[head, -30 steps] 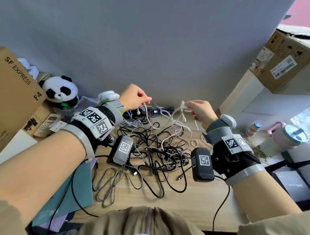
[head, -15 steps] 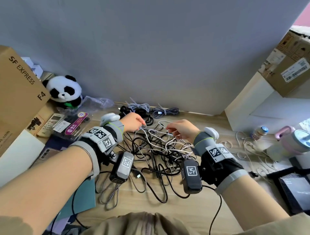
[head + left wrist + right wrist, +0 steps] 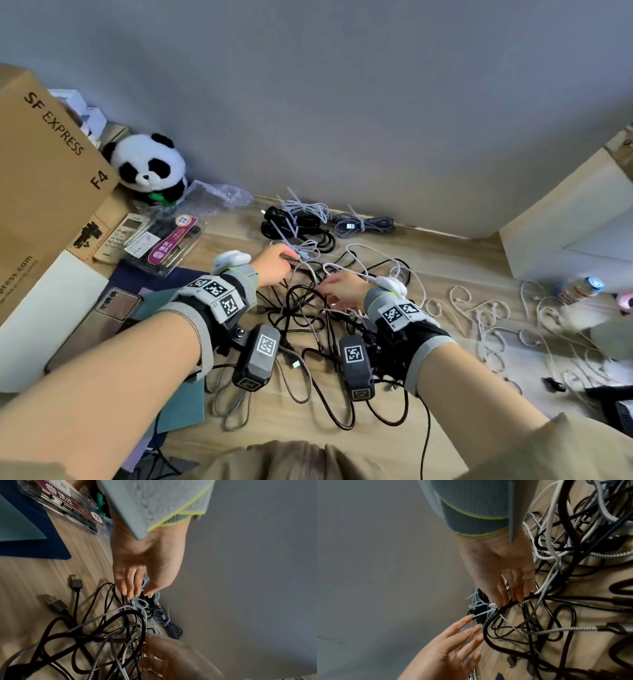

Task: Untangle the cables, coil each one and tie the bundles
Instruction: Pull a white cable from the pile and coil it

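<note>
A tangle of black, white and braided cables (image 3: 308, 322) lies on the wooden table, also filling the left wrist view (image 3: 102, 635) and right wrist view (image 3: 539, 622). My left hand (image 3: 274, 265) reaches into its far edge with straight, spread fingers (image 3: 126, 588) that touch a light blue cable and hold nothing. My right hand (image 3: 337, 291) sits just right of it, straight fingers (image 3: 519, 596) resting on a black cable loop. A white cable (image 3: 549, 520) runs beside my right wrist. Three tied bundles lie by the wall: black (image 3: 294, 228), pale grey (image 3: 308, 209), grey-blue (image 3: 363, 226).
A plush panda (image 3: 150, 168) and a cardboard box (image 3: 44, 178) stand at the back left. A plastic pack (image 3: 164, 246) and a phone (image 3: 113, 301) lie left of my hands. Loose white cables (image 3: 496, 318) and a bottle (image 3: 579, 289) are on the right, under a white cabinet (image 3: 565, 222).
Both hands came down from holding a white cable up in the air to the tangle on the table. The white cable is let go and lies on the heap.
</note>
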{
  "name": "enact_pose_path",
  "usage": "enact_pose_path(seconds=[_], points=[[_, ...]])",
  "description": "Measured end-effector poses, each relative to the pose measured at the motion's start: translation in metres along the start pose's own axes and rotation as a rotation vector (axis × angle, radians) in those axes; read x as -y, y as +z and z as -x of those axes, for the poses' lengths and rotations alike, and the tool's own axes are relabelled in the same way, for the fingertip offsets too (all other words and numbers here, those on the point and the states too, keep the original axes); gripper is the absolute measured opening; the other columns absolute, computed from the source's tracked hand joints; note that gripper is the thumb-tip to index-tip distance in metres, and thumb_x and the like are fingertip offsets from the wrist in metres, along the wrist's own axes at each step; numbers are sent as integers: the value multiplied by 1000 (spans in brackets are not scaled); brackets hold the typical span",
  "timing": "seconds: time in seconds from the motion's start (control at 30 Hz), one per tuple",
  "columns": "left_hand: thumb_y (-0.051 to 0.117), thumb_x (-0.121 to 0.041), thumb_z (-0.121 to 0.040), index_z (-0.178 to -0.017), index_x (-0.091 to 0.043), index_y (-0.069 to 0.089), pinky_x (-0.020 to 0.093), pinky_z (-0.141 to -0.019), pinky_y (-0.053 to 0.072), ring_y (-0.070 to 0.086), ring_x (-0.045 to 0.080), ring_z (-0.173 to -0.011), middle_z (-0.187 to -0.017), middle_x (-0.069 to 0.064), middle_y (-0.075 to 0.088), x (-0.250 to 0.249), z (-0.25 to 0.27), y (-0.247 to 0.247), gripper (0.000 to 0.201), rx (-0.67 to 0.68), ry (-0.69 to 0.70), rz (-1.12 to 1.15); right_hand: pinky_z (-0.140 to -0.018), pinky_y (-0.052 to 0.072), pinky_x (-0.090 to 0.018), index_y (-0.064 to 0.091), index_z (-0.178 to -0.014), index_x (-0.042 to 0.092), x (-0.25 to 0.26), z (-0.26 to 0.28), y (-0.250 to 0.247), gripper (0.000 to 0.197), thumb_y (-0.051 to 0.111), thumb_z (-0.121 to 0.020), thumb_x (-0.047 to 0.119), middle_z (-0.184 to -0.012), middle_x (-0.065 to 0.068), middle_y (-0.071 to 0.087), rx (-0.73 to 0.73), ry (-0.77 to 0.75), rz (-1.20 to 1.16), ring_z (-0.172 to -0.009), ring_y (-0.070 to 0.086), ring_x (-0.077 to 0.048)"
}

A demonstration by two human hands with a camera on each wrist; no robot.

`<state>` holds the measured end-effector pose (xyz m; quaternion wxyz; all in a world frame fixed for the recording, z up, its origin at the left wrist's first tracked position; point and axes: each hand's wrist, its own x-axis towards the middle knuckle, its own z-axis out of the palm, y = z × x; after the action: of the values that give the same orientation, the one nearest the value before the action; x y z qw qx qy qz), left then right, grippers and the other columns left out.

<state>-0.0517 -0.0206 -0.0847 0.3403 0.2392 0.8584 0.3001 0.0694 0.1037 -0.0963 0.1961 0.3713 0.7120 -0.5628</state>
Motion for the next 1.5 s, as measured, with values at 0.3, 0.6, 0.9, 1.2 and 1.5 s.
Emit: enact_pose_path(seconds=[0.3,0.6,0.9,1.2,1.5], points=[[44,2,-90,-110,-16,62,26,-58,42,49,18,-67,-103,9,57,-1,-5,13,33,50,13,-25,-55,43,-15,56,-126,17,3,-1,-9,35,57,-93,30,-117,-2,58,-48,-127,126,-83,52,-11],[67,-17,-83,-142,-28,34,33,-103,38,41,28,-127,-143,10,30,4,4,-3,68,25,56,-77,-72,46,-31,66,-81,20,10,0,-1,26,47,-99,15,-69,-4,63,-138,-363,-163,-71,53,-22],[33,-28,-102,-108,2,59,23,-71,54,69,17,-75,-86,12,69,-66,31,4,40,338,271,320,-73,53,-26,72,-88,10,47,58,-54,20,54,-96,16,-82,-2,70,-140,-587,-399,-76,61,-16],[27,-28,-104,-74,-14,39,20,-44,42,30,6,-38,-49,-7,30,-93,62,17,34,432,230,613,-73,48,-25,63,-93,9,20,75,-57,46,33,-101,44,-83,-5,65,-186,-383,-334,-73,60,-14],[23,-34,-103,-74,-21,28,13,-32,14,17,3,-36,-52,-8,25,-84,68,6,32,299,223,463,-53,42,-18,65,-89,10,-18,82,-63,27,53,-96,33,-52,7,43,-4,-215,24,-46,43,-7]])
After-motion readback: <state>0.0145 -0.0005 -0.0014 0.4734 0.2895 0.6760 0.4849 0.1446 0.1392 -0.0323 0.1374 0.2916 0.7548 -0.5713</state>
